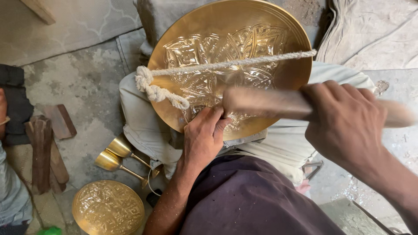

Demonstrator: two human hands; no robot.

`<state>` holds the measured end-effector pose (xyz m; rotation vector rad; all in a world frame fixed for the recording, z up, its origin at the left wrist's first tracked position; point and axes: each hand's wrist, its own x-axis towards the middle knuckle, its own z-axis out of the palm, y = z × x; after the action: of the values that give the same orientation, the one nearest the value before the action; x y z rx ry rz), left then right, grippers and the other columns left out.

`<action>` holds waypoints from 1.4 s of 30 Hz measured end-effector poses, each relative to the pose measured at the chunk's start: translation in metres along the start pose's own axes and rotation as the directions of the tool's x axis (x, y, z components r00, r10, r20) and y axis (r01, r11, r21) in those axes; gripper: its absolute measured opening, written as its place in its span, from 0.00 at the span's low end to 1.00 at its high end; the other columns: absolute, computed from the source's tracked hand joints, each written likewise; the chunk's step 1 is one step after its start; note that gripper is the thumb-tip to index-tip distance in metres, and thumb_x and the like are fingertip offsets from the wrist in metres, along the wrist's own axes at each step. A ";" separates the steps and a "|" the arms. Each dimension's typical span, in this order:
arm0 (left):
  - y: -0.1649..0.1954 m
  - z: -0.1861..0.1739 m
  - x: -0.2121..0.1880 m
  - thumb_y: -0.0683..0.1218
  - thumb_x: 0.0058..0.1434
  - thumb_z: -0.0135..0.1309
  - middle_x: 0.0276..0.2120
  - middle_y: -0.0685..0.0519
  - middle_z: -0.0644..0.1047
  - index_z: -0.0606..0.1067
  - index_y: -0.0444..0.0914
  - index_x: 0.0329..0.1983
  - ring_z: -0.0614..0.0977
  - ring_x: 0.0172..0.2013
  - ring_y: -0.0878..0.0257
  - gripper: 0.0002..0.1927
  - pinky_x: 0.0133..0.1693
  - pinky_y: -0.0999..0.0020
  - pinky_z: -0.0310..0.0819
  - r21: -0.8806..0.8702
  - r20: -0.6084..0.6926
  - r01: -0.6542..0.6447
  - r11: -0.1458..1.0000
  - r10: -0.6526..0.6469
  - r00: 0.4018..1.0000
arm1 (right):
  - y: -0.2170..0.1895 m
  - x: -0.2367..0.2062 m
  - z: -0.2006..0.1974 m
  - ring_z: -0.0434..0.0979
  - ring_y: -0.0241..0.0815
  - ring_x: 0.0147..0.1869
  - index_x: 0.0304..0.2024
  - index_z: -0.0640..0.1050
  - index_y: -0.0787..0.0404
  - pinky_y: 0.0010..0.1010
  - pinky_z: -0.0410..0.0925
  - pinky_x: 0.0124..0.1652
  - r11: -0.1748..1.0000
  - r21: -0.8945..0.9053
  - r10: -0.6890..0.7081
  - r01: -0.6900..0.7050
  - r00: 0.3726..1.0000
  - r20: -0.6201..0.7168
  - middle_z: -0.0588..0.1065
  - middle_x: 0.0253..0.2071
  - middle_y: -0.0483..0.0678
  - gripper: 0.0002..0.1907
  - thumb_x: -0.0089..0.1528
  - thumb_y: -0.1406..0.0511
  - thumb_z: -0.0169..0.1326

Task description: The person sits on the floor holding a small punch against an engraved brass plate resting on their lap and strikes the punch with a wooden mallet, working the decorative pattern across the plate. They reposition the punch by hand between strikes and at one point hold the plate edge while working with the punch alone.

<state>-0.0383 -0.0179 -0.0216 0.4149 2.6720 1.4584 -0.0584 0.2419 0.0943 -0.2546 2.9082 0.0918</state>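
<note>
A large round brass plate [283,74] with an embossed floral pattern rests tilted on my lap. A white knotted rope [204,67] runs across its face. My left hand [203,135] sits at the plate's lower edge, fingers closed as if pinching a small tool, which I cannot make out. My right hand [346,124] grips a wooden mallet [265,103], blurred with motion, its head just above my left hand.
Two brass goblets [114,154] lie on the floor at my left. A smaller embossed brass plate [108,208] lies below them. Wooden blocks [43,150] stand further left, beside another person's sleeve [11,191]. Grey cloth [370,30] covers the floor at upper right.
</note>
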 end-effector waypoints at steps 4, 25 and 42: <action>0.002 -0.002 0.001 0.46 0.67 0.59 0.32 0.51 0.78 0.74 0.40 0.53 0.83 0.29 0.59 0.14 0.28 0.62 0.77 0.038 0.054 0.065 0.997 -0.067 0.996 | 0.002 -0.004 0.004 0.77 0.42 0.35 0.52 0.79 0.55 0.38 0.70 0.42 0.992 -0.126 0.007 0.003 0.997 0.075 0.79 0.37 0.46 0.13 0.66 0.69 0.52; 0.005 -0.015 0.013 0.46 0.65 0.60 0.35 0.47 0.80 0.74 0.37 0.50 0.85 0.37 0.50 0.13 0.37 0.56 0.78 -0.031 0.089 0.084 0.996 -0.081 0.993 | -0.023 0.008 -0.026 0.79 0.51 0.36 0.57 0.74 0.65 0.41 0.74 0.39 0.970 0.194 0.130 -0.145 0.988 0.084 0.78 0.40 0.57 0.19 0.62 0.71 0.51; 0.002 -0.018 0.013 0.47 0.66 0.58 0.37 0.46 0.79 0.74 0.37 0.56 0.83 0.37 0.48 0.17 0.37 0.54 0.76 -0.008 0.090 -0.005 1.000 0.006 0.996 | -0.014 0.001 -0.001 0.82 0.45 0.38 0.54 0.76 0.55 0.42 0.74 0.42 0.992 -0.128 0.029 -0.010 0.988 0.151 0.81 0.40 0.49 0.14 0.66 0.67 0.50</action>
<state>-0.0542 -0.0286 -0.0093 0.4765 2.5965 1.4153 -0.0568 0.2284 0.0948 -0.2288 2.7562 0.2871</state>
